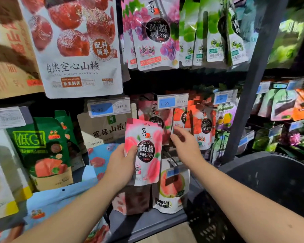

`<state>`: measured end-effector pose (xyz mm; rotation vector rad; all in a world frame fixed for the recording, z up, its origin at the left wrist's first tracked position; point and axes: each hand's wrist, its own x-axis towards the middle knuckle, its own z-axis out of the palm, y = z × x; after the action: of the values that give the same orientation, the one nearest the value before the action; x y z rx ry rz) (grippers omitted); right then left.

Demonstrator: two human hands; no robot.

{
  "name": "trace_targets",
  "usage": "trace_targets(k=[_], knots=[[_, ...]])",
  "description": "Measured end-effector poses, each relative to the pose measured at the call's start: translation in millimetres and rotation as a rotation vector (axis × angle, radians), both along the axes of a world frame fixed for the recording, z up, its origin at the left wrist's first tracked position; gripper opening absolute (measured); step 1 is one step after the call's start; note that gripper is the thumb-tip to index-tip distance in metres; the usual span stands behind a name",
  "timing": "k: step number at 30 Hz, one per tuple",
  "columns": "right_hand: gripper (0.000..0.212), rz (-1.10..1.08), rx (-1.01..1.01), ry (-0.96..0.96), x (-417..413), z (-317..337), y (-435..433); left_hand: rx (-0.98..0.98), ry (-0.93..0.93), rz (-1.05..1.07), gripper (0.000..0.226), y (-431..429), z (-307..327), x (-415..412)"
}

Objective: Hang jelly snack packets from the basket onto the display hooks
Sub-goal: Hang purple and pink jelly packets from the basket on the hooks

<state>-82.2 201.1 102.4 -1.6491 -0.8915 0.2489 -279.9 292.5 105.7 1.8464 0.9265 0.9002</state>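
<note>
In the middle of the frame, my left hand [120, 165] is gripping a pink peach jelly packet [146, 155] by its left edge, thumb across the front, and is holding it upright in front of the lower row of hanging snacks. My right hand [184, 141] is reaching in just right of it with fingers loosely spread and grasping nothing, its fingertips lying at the red strawberry jelly packets [203, 125] under the 4.90 price tag [172, 101]; I cannot tell whether they are touching. The dark basket [270, 181] is sitting at the lower right, beside my right forearm.
</note>
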Motion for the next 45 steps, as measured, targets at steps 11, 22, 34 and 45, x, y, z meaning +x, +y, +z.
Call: trace_targets(k=[11,22,34,45], knots=[[0.080,0.140,-0.002,-0.069,-10,-2,-46,-0.145,-0.018,-0.127,0.038,-31,-1,44],[0.075,0.023,0.077,-0.134,3,7,-28,0.124,-0.056,-0.072,0.099,-39,13,55],[0.073,-0.016,0.077,-0.107,24,-5,-18,0.294,-0.106,-0.065,0.065,-31,-3,69],[0.099,0.103,-0.018,-0.107,16,-37,-19,0.399,0.107,-0.051,0.092,-22,-16,69]])
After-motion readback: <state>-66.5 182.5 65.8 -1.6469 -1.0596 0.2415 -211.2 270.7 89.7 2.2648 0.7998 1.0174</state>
